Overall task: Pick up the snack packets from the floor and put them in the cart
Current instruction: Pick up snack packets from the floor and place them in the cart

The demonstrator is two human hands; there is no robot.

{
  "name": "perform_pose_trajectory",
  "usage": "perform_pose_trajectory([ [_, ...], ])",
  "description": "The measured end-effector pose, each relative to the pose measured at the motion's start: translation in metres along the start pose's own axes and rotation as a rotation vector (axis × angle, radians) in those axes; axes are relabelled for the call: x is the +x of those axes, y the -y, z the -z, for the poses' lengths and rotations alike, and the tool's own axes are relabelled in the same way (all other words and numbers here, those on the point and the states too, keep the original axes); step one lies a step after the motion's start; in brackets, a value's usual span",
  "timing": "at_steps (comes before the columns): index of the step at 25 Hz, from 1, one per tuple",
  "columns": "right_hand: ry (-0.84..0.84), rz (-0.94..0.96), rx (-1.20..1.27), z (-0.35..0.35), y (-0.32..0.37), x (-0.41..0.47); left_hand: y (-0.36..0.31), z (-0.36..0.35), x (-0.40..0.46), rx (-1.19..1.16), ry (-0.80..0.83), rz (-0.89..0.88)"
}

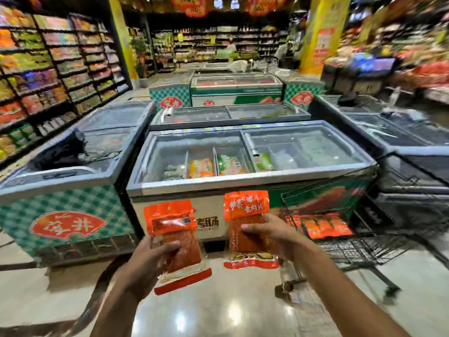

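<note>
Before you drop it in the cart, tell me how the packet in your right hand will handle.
The packet in the right hand probably flexes but holds its shape: it stands upright, pinched mid-body. It looks light, thin and flat. The glossy film may be slippery, so it could slide across packets already in the cart.

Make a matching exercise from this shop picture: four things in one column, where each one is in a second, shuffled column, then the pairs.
Things:
1. left hand
2. right hand
3. cart
4. middle freezer

Places or states:
A. stands at the right on the floor, orange packets already inside
B. holds a packet with its printed front towards the camera
C. straight ahead behind both packets, sliding glass lid
D. holds a tilted packet with its label side towards the camera

Pairs: 1-D, 2-B, 3-A, 4-C
</note>
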State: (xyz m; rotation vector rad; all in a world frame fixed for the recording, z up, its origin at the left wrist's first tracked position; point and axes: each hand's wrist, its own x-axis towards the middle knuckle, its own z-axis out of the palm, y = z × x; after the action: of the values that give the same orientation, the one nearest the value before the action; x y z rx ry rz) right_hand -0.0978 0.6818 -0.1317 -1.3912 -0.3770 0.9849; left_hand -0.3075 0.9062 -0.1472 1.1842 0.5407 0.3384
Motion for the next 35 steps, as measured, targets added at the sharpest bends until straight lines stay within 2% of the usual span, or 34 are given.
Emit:
perform_pose_trajectory([
  [6, -0.219, 0.045, 0.074, 0.179, 0.007, -0.026, 0.042, -0.168, 0.097, 0.026, 0.214, 0.118],
  [11, -0.403, 0.017, 0.033, 0.319, 0.031, 0.001, 0.086, -0.29, 0.195, 0.029, 0.312, 0.173],
  [17, -0.42, -0.088, 0.081, 0.452, 0.036, 0.065, 0.145, -0.405, 0.316, 0.098, 0.341, 0.287],
  [21, -0.423, -0.149, 0.137, 0.53, 0.023, 0.114, 0.184, -0.462, 0.385, 0.184, 0.305, 0.343],
  [25, -0.387, -0.228, 0.124, 0.613, 0.0, 0.183, 0.242, -0.505, 0.452, 0.185, 0.195, 0.423],
  [30, -0.353, -0.415, 0.055, 0.699, -0.074, 0.281, 0.332, -0.522, 0.516, 0.26, -0.026, 0.52],
  [35, -0.354, -0.586, -0.068, 0.743, -0.17, 0.36, 0.434, -0.507, 0.571, 0.302, -0.182, 0.663],
])
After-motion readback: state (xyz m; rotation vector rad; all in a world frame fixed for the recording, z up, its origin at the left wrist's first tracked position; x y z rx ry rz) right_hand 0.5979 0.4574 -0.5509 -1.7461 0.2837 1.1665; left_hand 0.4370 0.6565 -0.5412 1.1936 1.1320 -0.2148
